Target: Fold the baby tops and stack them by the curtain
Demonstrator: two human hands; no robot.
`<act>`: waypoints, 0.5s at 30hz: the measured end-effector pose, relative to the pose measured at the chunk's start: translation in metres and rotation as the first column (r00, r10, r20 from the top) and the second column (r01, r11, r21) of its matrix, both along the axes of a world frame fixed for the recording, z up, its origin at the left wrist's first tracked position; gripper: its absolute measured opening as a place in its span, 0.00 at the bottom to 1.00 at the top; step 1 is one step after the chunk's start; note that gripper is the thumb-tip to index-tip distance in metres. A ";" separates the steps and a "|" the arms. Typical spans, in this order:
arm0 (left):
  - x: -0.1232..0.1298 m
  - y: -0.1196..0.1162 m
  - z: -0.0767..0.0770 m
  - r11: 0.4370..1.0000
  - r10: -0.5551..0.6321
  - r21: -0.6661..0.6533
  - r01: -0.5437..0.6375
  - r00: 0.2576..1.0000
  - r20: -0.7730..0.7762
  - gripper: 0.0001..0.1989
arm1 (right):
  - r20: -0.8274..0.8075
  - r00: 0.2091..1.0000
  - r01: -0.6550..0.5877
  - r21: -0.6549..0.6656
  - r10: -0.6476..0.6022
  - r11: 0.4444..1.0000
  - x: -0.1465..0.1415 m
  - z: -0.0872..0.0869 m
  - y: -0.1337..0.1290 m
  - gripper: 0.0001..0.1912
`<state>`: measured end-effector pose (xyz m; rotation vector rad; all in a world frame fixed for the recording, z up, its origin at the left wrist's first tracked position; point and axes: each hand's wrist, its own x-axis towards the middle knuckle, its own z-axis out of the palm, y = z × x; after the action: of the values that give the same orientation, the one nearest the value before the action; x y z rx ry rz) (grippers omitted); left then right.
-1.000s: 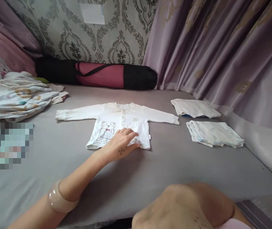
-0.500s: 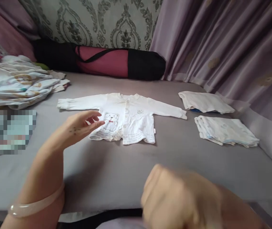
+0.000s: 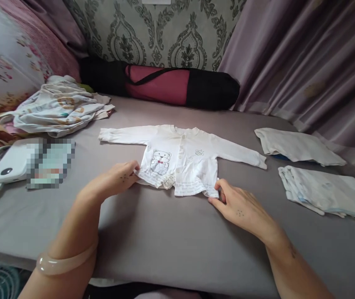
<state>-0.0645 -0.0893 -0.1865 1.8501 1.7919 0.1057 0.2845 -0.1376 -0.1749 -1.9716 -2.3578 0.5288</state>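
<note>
A small white baby shirt [image 3: 192, 151] lies spread face up, sleeves stretched to both sides, with buttons down the front, a bear print on one half and a bee on the other. My left hand [image 3: 119, 176], a pale bangle on its forearm, pinches the bottom hem at the shirt's left corner. At the hem's right corner, my right hand [image 3: 238, 203] has thumb and fingers closed on the fabric. Both bottom corners are partly covered by my fingers.
Two folded garments, one [image 3: 298, 145] behind the other [image 3: 326, 191], lie at right. Rumpled clothes [image 3: 62, 108] are heaped at left, near a white device [image 3: 17, 162] with cables and a blurred-out item. A black-and-pink long bag [image 3: 158, 85] lies along the wall.
My right hand has moved forward from the near edge to the shirt's right hem corner. My left hand has closed on the left hem corner. The view has shifted left.
</note>
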 end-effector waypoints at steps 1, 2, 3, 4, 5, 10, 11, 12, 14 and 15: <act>0.002 0.001 0.003 0.999 0.035 -0.035 -0.034 0.999 0.005 0.13 | 0.001 1.000 0.006 0.008 -0.006 1.000 -0.001 -0.002 0.000 0.05; 0.004 0.001 0.006 0.996 0.069 -0.064 -0.068 0.997 0.016 0.12 | -0.011 1.000 0.012 0.017 -0.011 1.000 -0.002 -0.003 0.001 0.04; 0.007 0.001 0.009 0.992 0.103 -0.080 -0.100 0.994 0.036 0.11 | -0.036 0.999 0.020 0.027 -0.019 0.999 -0.003 -0.004 0.002 0.04; 0.009 0.001 0.011 0.989 0.133 -0.079 -0.128 0.989 0.062 0.11 | -0.065 0.997 0.034 0.036 -0.032 0.999 -0.004 -0.006 0.002 0.05; 0.012 0.001 0.013 0.986 0.160 -0.065 -0.154 0.983 0.089 0.11 | -0.094 0.994 0.056 0.044 -0.052 0.997 -0.005 -0.007 0.002 0.06; 0.021 -0.002 0.008 0.992 0.128 -0.015 -0.127 0.984 0.124 0.18 | -0.154 0.979 0.149 0.094 -0.133 0.984 -0.010 -0.014 0.002 0.14; 0.021 -0.002 0.005 0.995 0.098 -0.009 -0.097 0.990 0.102 0.20 | -0.168 0.978 0.143 0.095 -0.126 0.985 -0.010 -0.015 0.003 0.15; 0.020 -0.002 0.003 0.997 0.071 0.015 -0.072 0.995 0.069 0.21 | -0.185 0.976 0.130 0.087 -0.112 0.988 -0.009 -0.015 0.004 0.15; 0.016 -0.002 -0.001 0.997 0.028 0.078 -0.027 1.000 -0.008 0.21 | -0.211 0.973 0.106 0.066 -0.090 0.992 -0.005 -0.015 0.005 0.13; 0.013 -0.001 -0.001 0.995 0.012 0.099 -0.009 0.999 -0.033 0.21 | -0.217 0.972 0.102 0.062 -0.087 0.993 -0.002 -0.014 0.006 0.13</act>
<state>-0.0517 -0.0903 -0.1876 1.9216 1.8493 0.1707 0.2825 -0.1313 -0.1887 -1.8803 -2.1142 0.6073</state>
